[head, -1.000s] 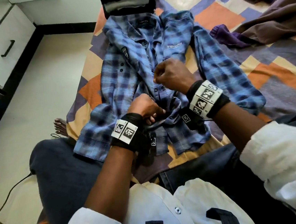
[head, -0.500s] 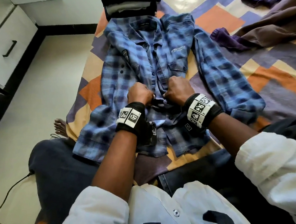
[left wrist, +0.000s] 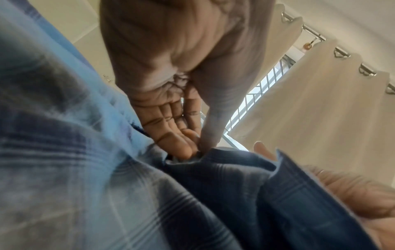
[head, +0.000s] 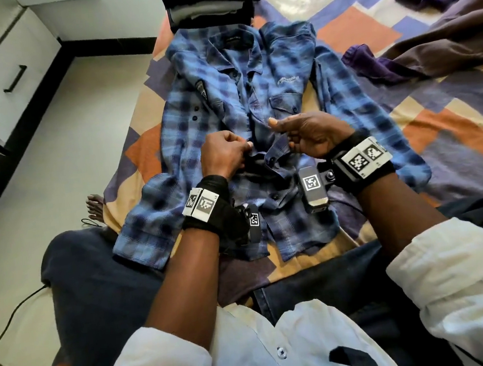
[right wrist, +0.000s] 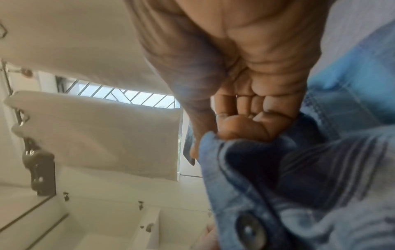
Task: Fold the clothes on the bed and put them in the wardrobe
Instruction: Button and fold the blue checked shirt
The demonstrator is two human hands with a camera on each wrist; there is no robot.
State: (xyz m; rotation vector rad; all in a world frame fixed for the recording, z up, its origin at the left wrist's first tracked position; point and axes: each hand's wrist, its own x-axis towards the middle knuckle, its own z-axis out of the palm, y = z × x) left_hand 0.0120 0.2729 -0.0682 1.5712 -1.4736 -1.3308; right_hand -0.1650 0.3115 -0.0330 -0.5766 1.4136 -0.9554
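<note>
A blue plaid shirt [head: 255, 93] lies front up on the bed, collar at the far end and sleeves spread to both sides. My left hand [head: 225, 154] pinches the left front edge at mid-chest; the left wrist view shows thumb and fingers [left wrist: 181, 135] closed on the fabric edge [left wrist: 213, 162]. My right hand [head: 306, 135] holds the right front edge just beside it, thumb pointing left. In the right wrist view its curled fingers [right wrist: 245, 121] grip the placket [right wrist: 299, 169], with a dark button [right wrist: 249, 230] below them.
A folded dark stack of clothes [head: 211, 0] sits beyond the collar. Purple [head: 370, 64] and brown [head: 441, 33] garments lie loose to the right on the patterned bedsheet [head: 436, 134]. A white drawer unit [head: 2, 73] stands at left, with a cable [head: 9, 323] on the floor.
The right hand came down from the chest to meet the left at the shirt's middle. It has since turned thumb-out and moved slightly right, and the front edges are drawn together.
</note>
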